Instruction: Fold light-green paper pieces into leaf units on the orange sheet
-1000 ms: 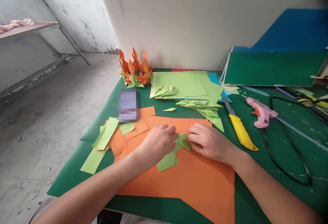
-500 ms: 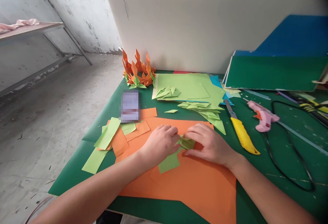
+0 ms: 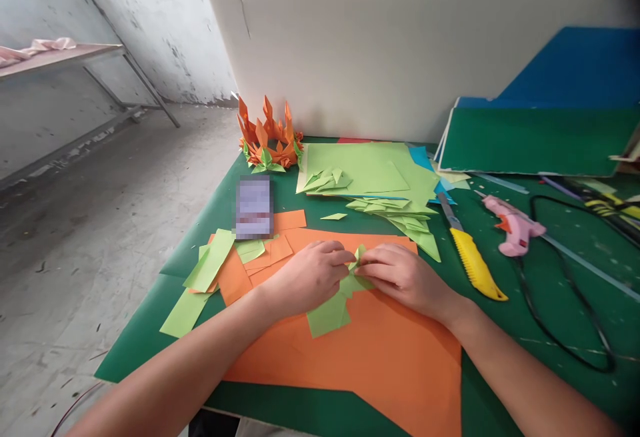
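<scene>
Between my hands is a small piece of folded green paper [image 3: 359, 257], its tip pointing up. My left hand [image 3: 320, 274] pinches it from the left, and my right hand [image 3: 405, 277] pinches it from the right; parts of it are hidden behind the fingers. Below them, a flat green paper piece [image 3: 327, 317] lies on a large orange sheet [image 3: 400, 364]. Farther back, several folded green paper leaves [image 3: 390, 207] overlap, and a single green leaf [image 3: 334, 216] lies apart from them.
At the back left stands an orange paper crown [image 3: 270, 140]. A blurred-out rectangular object [image 3: 254, 207] and green strips [image 3: 185, 314] lie at left. Toward the right are a yellow utility knife [image 3: 475, 264], a pink glue gun [image 3: 515, 224] with black cord, and leaning green boards [image 3: 535, 140].
My fingers have drawn closer together around the folded green paper. Its tip now stands up between them, where it lay lower before.
</scene>
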A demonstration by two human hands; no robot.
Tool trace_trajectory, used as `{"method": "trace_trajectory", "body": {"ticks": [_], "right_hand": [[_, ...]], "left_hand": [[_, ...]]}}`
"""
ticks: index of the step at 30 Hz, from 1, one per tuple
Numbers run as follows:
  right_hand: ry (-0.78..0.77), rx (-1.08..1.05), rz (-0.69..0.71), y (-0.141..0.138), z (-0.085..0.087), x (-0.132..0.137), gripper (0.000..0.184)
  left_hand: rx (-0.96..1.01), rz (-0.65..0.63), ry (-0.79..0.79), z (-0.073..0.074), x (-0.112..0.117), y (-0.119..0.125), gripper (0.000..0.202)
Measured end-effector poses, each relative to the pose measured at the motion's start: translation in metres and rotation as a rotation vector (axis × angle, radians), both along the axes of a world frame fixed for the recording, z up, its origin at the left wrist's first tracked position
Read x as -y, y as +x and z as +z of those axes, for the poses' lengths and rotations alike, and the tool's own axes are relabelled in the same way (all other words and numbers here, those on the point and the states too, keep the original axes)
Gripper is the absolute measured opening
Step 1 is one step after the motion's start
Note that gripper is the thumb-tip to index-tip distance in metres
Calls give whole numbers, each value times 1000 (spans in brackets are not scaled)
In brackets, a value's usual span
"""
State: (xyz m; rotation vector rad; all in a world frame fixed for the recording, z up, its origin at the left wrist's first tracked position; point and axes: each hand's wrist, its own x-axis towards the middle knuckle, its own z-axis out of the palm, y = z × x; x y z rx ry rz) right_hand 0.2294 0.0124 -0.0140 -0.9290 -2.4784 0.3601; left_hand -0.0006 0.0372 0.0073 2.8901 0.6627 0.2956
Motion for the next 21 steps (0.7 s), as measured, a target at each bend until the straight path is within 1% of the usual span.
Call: {"method": "trace_trajectory", "body": {"ticks": [2,4,8,13,17,21], "right_hand": [[-15,-18,3,0,0,-1,22],[-24,-31,6,0,0,-1,21],[-25,-30,15,1,0,-1,21],[-28,-18,22,3,0,-2,21],[-39,-43,23,3,-2,-3,22],[-82,-84,-14,0,-2,-2,20]], "left_hand": [[20,-82,-1,-2,-5,-4,23],[41,-137,-1,-3,-10,-7,21],[78,-198,-22,-2,-17,-9,18],[122,-218,-82,-1,-21,-8,22],[165,-190,-145,-5,-22,-8,24],[148,-188,-150,-5,-23,-7,23]]}}
